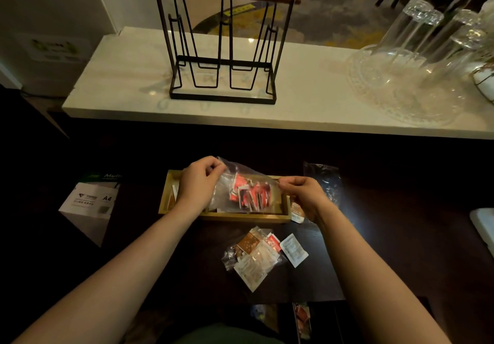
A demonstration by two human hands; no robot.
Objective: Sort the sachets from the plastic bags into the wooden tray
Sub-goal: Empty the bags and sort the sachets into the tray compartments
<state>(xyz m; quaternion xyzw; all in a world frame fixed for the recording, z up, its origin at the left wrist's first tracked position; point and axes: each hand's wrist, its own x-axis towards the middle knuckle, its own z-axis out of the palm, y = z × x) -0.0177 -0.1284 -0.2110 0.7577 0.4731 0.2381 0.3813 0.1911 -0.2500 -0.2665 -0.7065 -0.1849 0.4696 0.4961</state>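
A clear plastic bag (246,191) full of red and white sachets hangs just above the wooden tray (240,218) on the dark table. My left hand (199,183) pinches the bag's upper left edge. My right hand (304,196) pinches its right edge. The tray's left compartment holds a few sachets, mostly hidden behind my left hand. A second clear bag (251,258) with brown and white sachets lies on the table in front of the tray. One loose white sachet (294,250) lies beside it. An orange sachet (297,211) lies at the tray's right end.
An empty crumpled plastic bag (324,180) lies right of the tray. A white A4 paper box (89,204) stands at the left. Behind, a white counter (133,81) carries a black wire rack (222,49) and upturned glasses (427,44) on a glass tray.
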